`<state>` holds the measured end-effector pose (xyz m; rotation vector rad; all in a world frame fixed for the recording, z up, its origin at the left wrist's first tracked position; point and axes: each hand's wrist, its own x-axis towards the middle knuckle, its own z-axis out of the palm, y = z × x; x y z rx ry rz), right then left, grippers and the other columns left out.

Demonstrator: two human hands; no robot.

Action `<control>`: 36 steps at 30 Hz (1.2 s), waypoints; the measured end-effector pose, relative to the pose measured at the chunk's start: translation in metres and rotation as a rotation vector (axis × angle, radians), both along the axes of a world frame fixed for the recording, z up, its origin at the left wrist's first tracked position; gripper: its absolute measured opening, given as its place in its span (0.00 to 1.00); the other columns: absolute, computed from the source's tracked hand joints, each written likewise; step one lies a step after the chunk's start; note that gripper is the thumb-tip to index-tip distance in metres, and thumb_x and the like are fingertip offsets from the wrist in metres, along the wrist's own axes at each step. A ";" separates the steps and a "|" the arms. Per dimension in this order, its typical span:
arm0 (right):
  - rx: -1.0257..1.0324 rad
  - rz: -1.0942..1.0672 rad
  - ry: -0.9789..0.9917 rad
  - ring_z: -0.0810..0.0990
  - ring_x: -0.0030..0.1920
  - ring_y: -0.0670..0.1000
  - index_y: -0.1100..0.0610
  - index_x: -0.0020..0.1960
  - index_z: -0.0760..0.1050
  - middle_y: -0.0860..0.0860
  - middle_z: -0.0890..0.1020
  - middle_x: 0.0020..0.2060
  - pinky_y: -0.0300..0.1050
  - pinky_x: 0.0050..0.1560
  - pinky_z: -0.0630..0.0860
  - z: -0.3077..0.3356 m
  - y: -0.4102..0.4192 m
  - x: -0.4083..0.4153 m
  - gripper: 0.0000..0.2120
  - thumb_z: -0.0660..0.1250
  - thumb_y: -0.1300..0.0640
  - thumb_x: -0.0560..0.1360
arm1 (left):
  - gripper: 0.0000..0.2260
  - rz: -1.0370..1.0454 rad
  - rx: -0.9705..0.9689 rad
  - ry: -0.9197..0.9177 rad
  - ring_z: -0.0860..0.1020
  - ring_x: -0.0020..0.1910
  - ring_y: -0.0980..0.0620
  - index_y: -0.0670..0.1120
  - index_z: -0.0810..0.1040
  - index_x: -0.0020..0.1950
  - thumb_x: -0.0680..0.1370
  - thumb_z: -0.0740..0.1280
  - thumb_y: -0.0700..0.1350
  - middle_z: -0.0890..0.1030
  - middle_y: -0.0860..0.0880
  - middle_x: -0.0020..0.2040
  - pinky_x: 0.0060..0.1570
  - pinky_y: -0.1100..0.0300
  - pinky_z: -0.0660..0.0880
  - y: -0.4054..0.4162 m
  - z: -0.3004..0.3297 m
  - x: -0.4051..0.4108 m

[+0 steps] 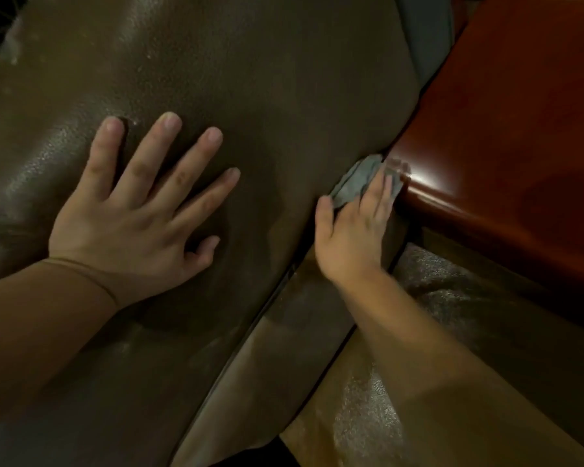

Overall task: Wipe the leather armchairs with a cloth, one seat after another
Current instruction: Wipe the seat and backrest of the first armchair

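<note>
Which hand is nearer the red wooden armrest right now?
Right. The right hand presses the grey cloth right beside the wooden armrest; the left hand rests flat mid-cushion, well away.

Crumpled grey cloth (358,183) at brown leather seat (250,79) edge

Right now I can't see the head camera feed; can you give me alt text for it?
The right hand presses a grey cloth against the edge of a brown leather seat cushion, where it meets a glossy reddish wooden armrest. The left hand lies flat on the cushion, fingers spread.
</note>
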<state>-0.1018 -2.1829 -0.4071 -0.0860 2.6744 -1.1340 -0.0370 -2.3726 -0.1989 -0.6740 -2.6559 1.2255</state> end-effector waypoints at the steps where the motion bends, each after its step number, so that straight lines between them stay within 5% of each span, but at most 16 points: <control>1: 0.006 0.070 0.034 0.35 0.82 0.60 0.68 0.71 0.73 0.61 0.40 0.83 0.61 0.81 0.39 -0.003 -0.002 0.028 0.43 0.38 0.34 0.82 | 0.34 0.006 -0.001 -0.007 0.54 0.83 0.31 0.47 0.62 0.84 0.81 0.59 0.61 0.55 0.39 0.85 0.78 0.31 0.46 0.001 0.000 0.000; 3: 0.031 0.255 0.095 0.33 0.82 0.63 0.63 0.73 0.72 0.63 0.39 0.82 0.67 0.80 0.42 -0.011 -0.002 0.084 0.40 0.41 0.33 0.82 | 0.34 0.020 0.002 -0.028 0.52 0.83 0.31 0.47 0.60 0.85 0.82 0.57 0.61 0.53 0.40 0.86 0.78 0.31 0.44 0.001 0.001 -0.001; 6: 0.057 0.417 0.156 0.34 0.81 0.64 0.55 0.83 0.56 0.62 0.38 0.82 0.70 0.80 0.47 -0.024 0.015 0.105 0.37 0.42 0.33 0.82 | 0.34 0.042 0.009 -0.047 0.50 0.83 0.32 0.48 0.58 0.86 0.82 0.55 0.61 0.50 0.40 0.86 0.78 0.32 0.40 0.001 0.003 0.001; 9: -0.071 0.223 0.152 0.38 0.83 0.60 0.56 0.74 0.73 0.57 0.43 0.84 0.67 0.81 0.44 -0.023 0.023 0.055 0.35 0.39 0.38 0.84 | 0.34 0.045 -0.001 -0.053 0.49 0.83 0.32 0.48 0.57 0.86 0.83 0.54 0.62 0.50 0.41 0.86 0.78 0.30 0.42 0.000 0.003 0.001; 12: -0.119 0.051 0.093 0.38 0.83 0.58 0.59 0.70 0.76 0.56 0.43 0.84 0.65 0.81 0.43 -0.012 0.009 0.036 0.32 0.42 0.42 0.85 | 0.33 0.064 0.000 -0.062 0.48 0.84 0.33 0.49 0.56 0.86 0.83 0.53 0.62 0.48 0.42 0.86 0.77 0.27 0.45 0.002 0.003 0.001; 20: 0.049 0.408 0.130 0.36 0.82 0.61 0.55 0.76 0.68 0.59 0.41 0.83 0.67 0.81 0.45 -0.019 0.003 0.140 0.28 0.47 0.41 0.84 | 0.33 0.044 -0.029 -0.042 0.51 0.83 0.31 0.48 0.58 0.85 0.83 0.54 0.61 0.50 0.41 0.86 0.78 0.30 0.43 0.004 0.005 0.001; 23: 0.123 0.259 0.189 0.41 0.83 0.63 0.59 0.73 0.71 0.61 0.45 0.83 0.68 0.80 0.48 -0.026 0.010 0.091 0.28 0.46 0.43 0.85 | 0.33 0.060 -0.005 -0.078 0.48 0.84 0.32 0.49 0.56 0.86 0.83 0.52 0.61 0.47 0.42 0.86 0.78 0.31 0.39 0.005 0.006 0.002; 27: 0.070 -0.002 0.015 0.37 0.82 0.63 0.60 0.78 0.67 0.62 0.41 0.83 0.68 0.80 0.48 -0.009 -0.024 0.095 0.30 0.47 0.42 0.85 | 0.33 0.084 0.002 -0.101 0.45 0.84 0.33 0.50 0.53 0.86 0.83 0.51 0.62 0.45 0.43 0.87 0.77 0.30 0.38 0.006 0.008 0.002; 32: 0.027 0.291 -0.001 0.34 0.82 0.62 0.58 0.80 0.62 0.60 0.39 0.83 0.66 0.81 0.45 0.000 -0.035 0.199 0.32 0.48 0.38 0.85 | 0.33 0.059 -0.034 -0.076 0.48 0.84 0.32 0.49 0.55 0.86 0.83 0.52 0.62 0.47 0.42 0.86 0.78 0.28 0.43 0.005 0.007 0.001; 36: 0.128 0.469 0.022 0.30 0.81 0.60 0.52 0.78 0.65 0.57 0.33 0.82 0.64 0.81 0.42 -0.010 -0.007 0.173 0.36 0.37 0.34 0.82 | 0.33 0.075 -0.025 -0.099 0.46 0.84 0.33 0.49 0.54 0.86 0.84 0.52 0.61 0.45 0.42 0.86 0.77 0.29 0.40 0.008 0.008 0.003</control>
